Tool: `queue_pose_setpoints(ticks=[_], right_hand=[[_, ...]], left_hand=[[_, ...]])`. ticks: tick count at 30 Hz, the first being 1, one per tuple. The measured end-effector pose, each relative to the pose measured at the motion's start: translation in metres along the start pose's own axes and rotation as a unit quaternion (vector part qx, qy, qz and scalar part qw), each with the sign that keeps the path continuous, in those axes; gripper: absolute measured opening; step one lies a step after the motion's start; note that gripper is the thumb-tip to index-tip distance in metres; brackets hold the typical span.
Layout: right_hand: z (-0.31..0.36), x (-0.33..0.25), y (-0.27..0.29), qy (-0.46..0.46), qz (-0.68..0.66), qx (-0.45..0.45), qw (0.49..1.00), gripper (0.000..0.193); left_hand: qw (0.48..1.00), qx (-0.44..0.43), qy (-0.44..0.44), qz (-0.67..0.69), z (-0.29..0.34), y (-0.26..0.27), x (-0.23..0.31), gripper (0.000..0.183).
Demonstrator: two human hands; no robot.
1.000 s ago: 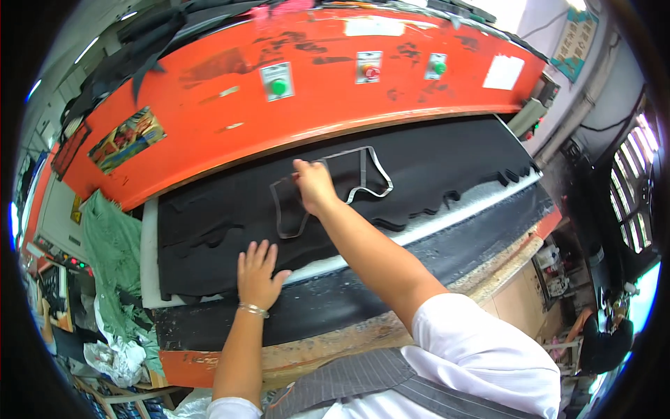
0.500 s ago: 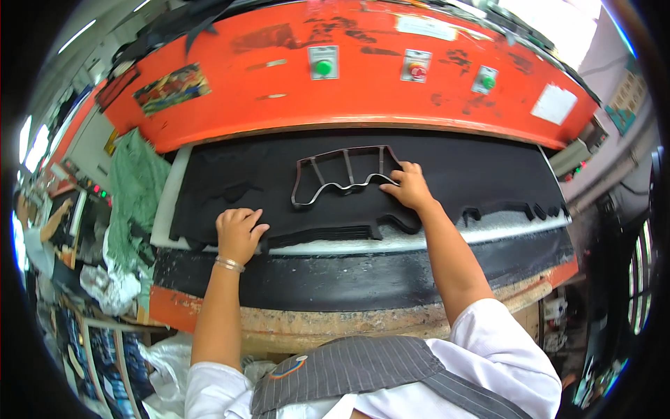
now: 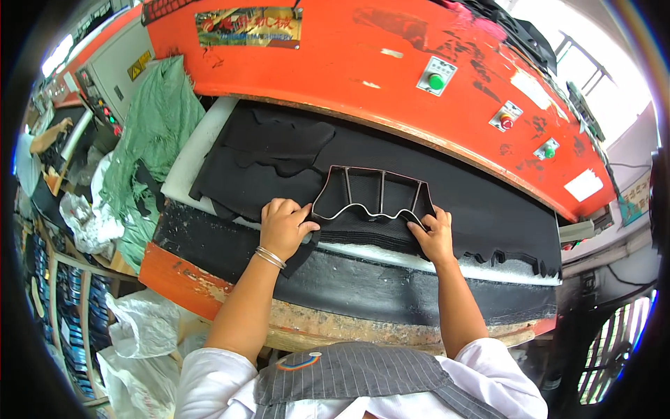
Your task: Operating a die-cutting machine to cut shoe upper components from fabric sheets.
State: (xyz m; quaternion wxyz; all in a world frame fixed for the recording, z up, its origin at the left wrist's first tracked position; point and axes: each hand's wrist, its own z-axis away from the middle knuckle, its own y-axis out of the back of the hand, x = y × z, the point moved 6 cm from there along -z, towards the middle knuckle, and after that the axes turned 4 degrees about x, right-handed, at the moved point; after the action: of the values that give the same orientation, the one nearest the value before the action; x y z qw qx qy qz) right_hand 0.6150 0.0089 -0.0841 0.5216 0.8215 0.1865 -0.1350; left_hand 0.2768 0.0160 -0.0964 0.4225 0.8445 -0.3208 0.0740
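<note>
A metal frame (image 3: pixel 382 192) lies on black cloth (image 3: pixel 481 209), its wavy side near the cloth's front edge, its ends grasped by the left hand (image 3: pixel 283 227) and right hand (image 3: pixel 435 236), which partly hide them. Flat cloth extends rightward. Behind, a plate (image 3: pixel 249 28) on the red machine (image 3: pixel 335 66) bears lettering.

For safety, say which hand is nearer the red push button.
Right. The right hand, at the right end of the cutting die, is below and left of the red push button; the left hand, at the other end, is farther left.
</note>
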Motion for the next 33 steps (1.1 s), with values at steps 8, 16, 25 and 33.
queue_pose_setpoints(ticks=[8,16,25,33], right_hand=[[0.001,0.038,0.008,-0.03,-0.006,-0.157,0.987,0.084],[0.0,0.038,0.008,0.057,-0.01,-0.133,0.989,0.089],[-0.005,0.041,0.021,0.079,0.0,-0.097,0.992,0.081],[0.019,0.109,0.095,-0.094,-0.223,0.257,0.935,0.06]], left_hand=[[0.999,0.015,0.012,0.035,0.002,-0.004,-0.01,0.034],[0.997,0.049,0.024,0.052,0.0,-0.002,-0.013,0.027],[1.0,0.005,0.022,0.004,-0.017,-0.008,0.001,0.029],[0.99,0.076,0.087,0.08,-0.056,0.017,0.022,0.037]])
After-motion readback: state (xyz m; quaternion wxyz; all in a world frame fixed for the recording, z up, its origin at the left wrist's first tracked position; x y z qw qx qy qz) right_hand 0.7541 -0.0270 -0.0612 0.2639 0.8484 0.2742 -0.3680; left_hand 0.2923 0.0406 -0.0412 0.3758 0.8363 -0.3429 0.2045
